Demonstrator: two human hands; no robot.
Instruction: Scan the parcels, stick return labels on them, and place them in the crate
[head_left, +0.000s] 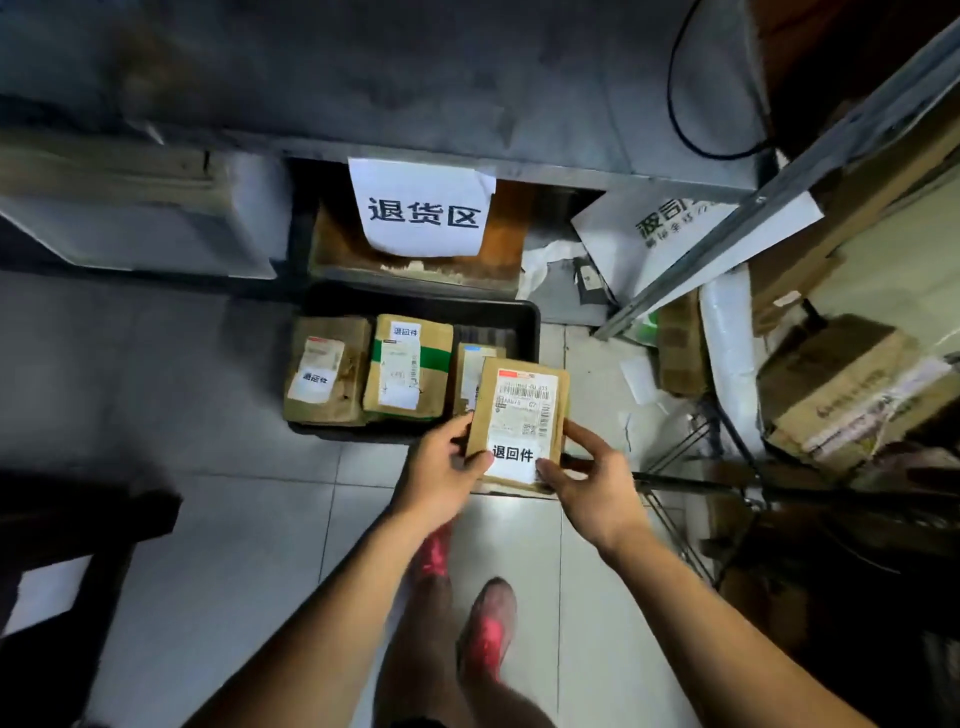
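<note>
— Head view: where's the parcel (519, 410)?
— Held over the crate's (529, 317) five o'clock corner, return label (511, 457) up.
— Fingers?
— Left hand (441, 467) and right hand (592, 483) both clamp its near corners, thumbs on top.

We find the crate (525, 318) taken up along its near edge and left side by three parcels (405, 364) lying side by side. Free room remains as a bare strip along the far edge and in the far right corner. A fourth parcel (519, 410), gripped by the left hand (441, 467) and right hand (592, 480), hangs over the near right corner. A shelf frame (727, 236) crowds the right side. The floor (208, 389) to the left lies open.
</note>
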